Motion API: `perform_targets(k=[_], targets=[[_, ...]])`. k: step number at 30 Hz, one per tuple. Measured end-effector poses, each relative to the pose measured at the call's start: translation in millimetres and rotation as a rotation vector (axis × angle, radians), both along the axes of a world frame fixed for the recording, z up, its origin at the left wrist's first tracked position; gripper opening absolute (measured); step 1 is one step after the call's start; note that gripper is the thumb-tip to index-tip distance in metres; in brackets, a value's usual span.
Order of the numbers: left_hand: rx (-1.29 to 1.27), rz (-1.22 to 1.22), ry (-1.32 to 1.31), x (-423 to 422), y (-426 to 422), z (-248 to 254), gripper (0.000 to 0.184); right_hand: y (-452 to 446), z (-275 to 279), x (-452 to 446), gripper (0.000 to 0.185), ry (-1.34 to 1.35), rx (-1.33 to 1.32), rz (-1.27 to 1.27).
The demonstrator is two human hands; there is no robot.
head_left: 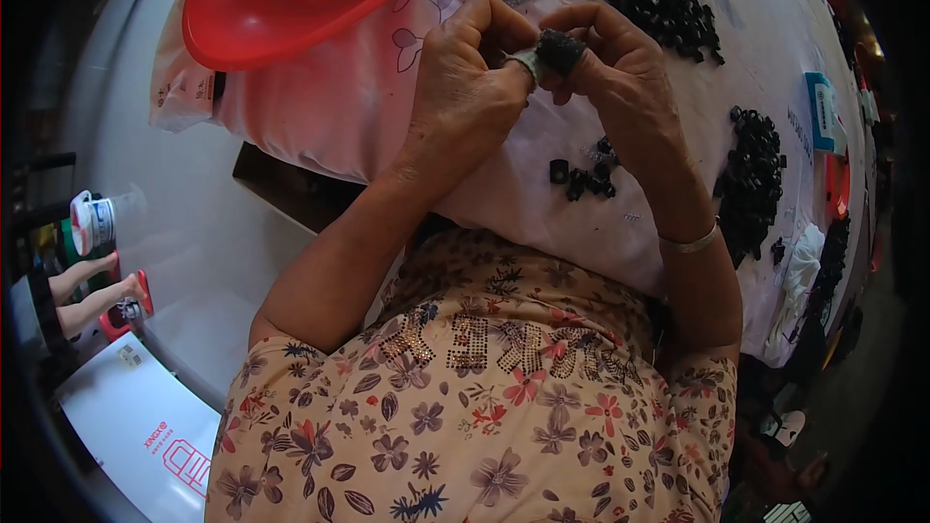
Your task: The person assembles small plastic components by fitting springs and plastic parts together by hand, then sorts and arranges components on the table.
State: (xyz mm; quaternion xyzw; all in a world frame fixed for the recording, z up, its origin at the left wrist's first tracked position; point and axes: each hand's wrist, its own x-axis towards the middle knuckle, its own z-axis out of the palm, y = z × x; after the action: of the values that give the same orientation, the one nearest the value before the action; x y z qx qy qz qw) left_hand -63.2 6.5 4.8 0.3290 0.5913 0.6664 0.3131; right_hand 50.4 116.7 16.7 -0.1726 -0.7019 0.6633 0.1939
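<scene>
Small black parts (579, 182): loose cluster on pink cloth (504, 189), just beside the right forearm; larger heap (754, 169) outside that forearm.
Handling: probably light, stiff, slightly slippery; best pinched by the sides.
Fingers: left hand (475, 68) and right hand (620, 63) meet, each in a narrow pinch; cannot tell what they hold.
Dark piece (560, 51): at right thumb, perhaps a wrap.
Obscured: fingertip contact; red bowl (242, 24), cut off at top.
</scene>
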Motion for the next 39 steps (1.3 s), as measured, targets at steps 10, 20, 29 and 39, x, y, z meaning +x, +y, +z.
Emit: perform_targets(k=[10, 20, 29, 39], targets=[[0.001, 0.042, -0.111, 1, 0, 3, 0.013, 1, 2, 0, 0.017, -0.001, -0.085, -0.071], [-0.035, -0.096, -0.105, -3, -4, 7, 0.015, 2, -3, 2, 0.015, 0.013, -0.098, -0.071], [0.139, -0.158, -0.483, -8, -3, 0, 0.011, -1, -4, 2, 0.01, 0.036, -0.043, -0.06], [0.073, -0.179, -0.267, -5, -4, 3, 0.017, 2, 1, 6, 0.012, -0.048, -0.043, 0.094]])
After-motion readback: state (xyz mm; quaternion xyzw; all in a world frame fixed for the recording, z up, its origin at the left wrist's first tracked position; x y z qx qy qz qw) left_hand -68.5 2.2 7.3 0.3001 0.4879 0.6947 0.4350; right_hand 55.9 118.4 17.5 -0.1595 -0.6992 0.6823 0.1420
